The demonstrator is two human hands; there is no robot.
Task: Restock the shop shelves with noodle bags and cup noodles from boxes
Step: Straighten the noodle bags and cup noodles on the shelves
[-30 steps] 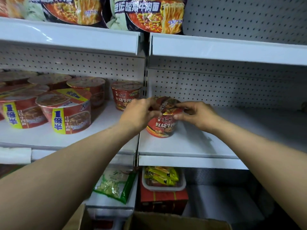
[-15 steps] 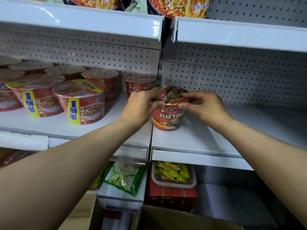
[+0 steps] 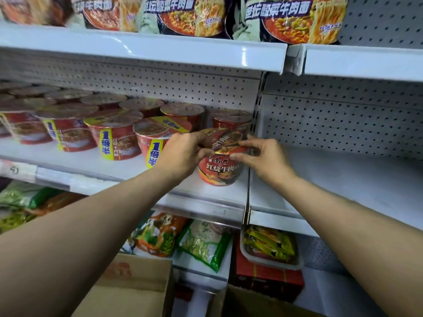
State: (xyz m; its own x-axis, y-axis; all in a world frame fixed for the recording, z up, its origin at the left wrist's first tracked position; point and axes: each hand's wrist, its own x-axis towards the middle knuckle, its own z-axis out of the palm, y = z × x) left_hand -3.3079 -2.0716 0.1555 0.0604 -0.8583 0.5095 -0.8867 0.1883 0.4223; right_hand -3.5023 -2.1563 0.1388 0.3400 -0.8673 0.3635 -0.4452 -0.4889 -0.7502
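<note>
Shelf (image 3: 87,160) end by upright (image 3: 258,110): cup noodle (image 3: 219,171) between left hand (image 3: 183,154), right hand (image 3: 266,160).

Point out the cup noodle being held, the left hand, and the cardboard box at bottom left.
cup noodle (image 3: 220,171), head view, red side wall under the lid.
left hand (image 3: 183,152), head view, back of the hand.
cardboard box (image 3: 137,276), head view, its top flap.

Shelf (image 3: 87,160) (white) with rows of cup noodles (image 3: 68,136)
</note>
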